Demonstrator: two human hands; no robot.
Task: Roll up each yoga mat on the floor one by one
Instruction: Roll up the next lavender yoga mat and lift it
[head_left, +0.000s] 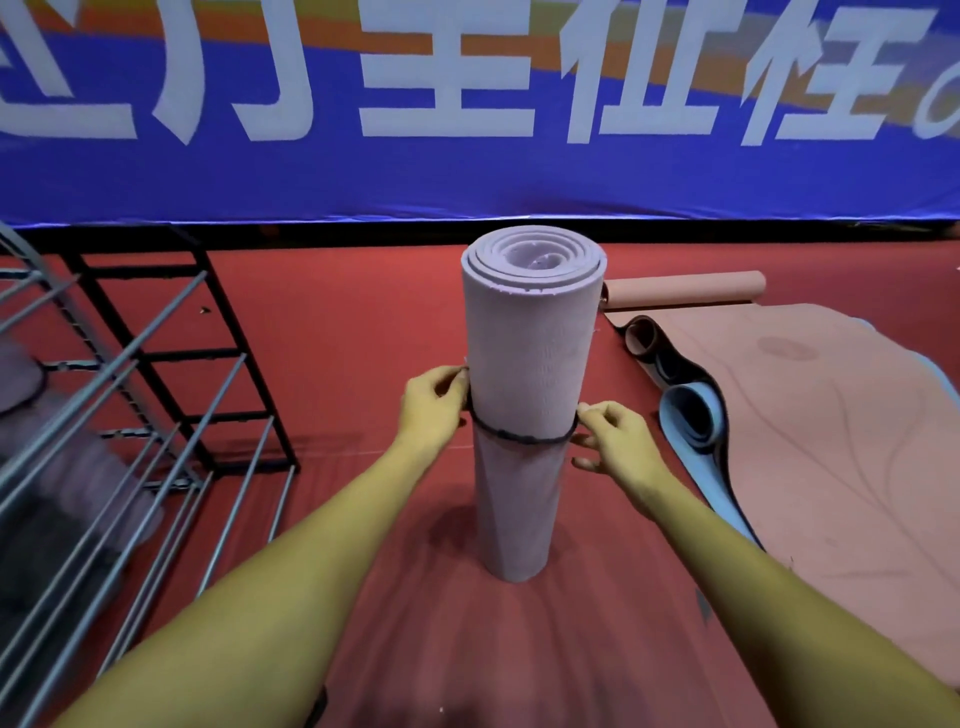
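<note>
A rolled lilac yoga mat (530, 364) stands upright on the red floor in the middle of the view. A thin black band (519, 437) circles it about halfway up. My left hand (434, 410) pinches the band at the roll's left side. My right hand (613, 434) pinches it at the right side. To the right lies a pink mat (831, 441) spread flat, its near end loosely curled and showing a blue underside (691, 415). Behind it a pink roll (685, 290) lies on the floor.
A black metal rack (171, 353) and grey metal bars (104, 467) stand at the left. A blue banner (467, 171) with white characters hangs along the back. Red floor (363, 322) stretches between the rack and the upright roll.
</note>
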